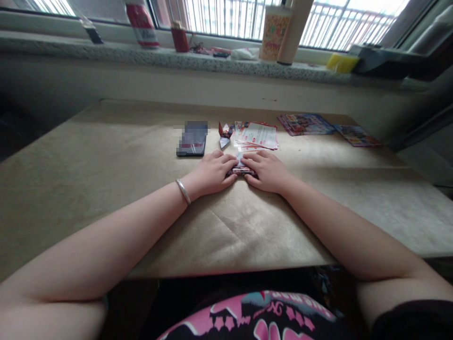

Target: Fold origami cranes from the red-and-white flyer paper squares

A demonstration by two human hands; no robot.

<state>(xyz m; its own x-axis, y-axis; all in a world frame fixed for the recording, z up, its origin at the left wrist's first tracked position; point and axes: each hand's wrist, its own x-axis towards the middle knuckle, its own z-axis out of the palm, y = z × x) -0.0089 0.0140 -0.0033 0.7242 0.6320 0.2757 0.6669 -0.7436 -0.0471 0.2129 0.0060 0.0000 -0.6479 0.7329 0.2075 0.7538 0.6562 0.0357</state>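
Press evenly with your left hand and right hand on the folded paper between them on the bench — fingers slightly spread, any pinch impossible to tell — edges aligned.

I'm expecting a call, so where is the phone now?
In the head view, the phone lies on the table, left of the paper figure and just beyond the left hand.
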